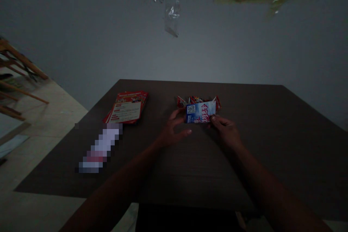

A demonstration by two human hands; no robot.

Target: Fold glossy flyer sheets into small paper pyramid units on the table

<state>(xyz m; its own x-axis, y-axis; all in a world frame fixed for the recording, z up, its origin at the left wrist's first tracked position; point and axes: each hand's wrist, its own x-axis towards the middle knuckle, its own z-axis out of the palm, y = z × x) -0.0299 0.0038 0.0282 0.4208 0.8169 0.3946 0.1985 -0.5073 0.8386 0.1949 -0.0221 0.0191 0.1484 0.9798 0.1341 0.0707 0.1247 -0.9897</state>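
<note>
A blue and white printed card [200, 112] with a QR code and red lettering is held up over the table. My right hand [224, 127] pinches its lower right corner between thumb and fingers. Beside the card's left edge is my left hand [174, 130], thumb and fingers apart; its fingertips come close to the card, and whether they touch it I cannot tell. Partly hidden behind the card lie red, shiny crumpled wrappers or packets [195, 99]. What is in them does not show.
A stack of red printed leaflets [126, 107] lies on the left of the dark table [174, 177]. Nearer me is a blurred-out, pale oblong item [100, 148]. The wall [231, 50] with tape strips stands behind. Wooden furniture [21, 59] is at far left.
</note>
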